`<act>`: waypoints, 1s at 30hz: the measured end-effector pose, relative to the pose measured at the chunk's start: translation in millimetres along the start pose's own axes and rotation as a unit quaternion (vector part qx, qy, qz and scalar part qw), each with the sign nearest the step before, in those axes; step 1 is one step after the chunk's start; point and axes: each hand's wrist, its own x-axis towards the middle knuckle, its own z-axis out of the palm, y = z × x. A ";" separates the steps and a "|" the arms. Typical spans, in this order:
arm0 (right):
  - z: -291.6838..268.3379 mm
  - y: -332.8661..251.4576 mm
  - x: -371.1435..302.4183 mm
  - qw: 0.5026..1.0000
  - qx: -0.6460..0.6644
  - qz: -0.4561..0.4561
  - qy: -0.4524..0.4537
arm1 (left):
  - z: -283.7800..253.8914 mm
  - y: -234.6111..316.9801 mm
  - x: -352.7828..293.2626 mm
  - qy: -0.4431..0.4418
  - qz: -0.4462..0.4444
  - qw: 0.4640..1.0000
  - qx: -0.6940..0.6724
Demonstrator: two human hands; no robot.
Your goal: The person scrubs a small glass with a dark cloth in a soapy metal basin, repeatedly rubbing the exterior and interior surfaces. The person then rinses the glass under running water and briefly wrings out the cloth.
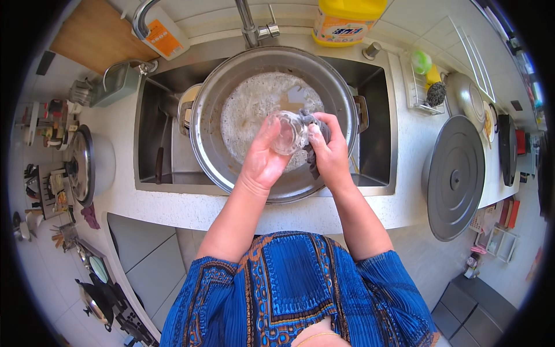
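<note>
My left hand [265,153] is wrapped round a clear glass cup [287,134], which lies tilted on its side with its open end toward the right. Pinched in my right hand [328,149] is a dark grey cloth [313,156], pressed against the cup's rim. Both hands are above a large round metal pot [204,151] with two side handles. Cloudy, foamy water [245,104] fills its bottom. The cloth hides part of the cup's mouth.
The pot stands in a steel sink [378,110] under a tap [248,26]. Behind are a yellow detergent jug [346,23] and a white bottle [165,34]. A big grey lid [457,173] leans at right, below a wire rack [425,98]. A lidded pot [101,165] stands left.
</note>
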 end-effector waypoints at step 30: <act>-2.9 -1.6 -7.6 0.988 0.147 0.038 -0.037 | 2.9 6.4 7.3 0.128 -0.015 0.991 -0.026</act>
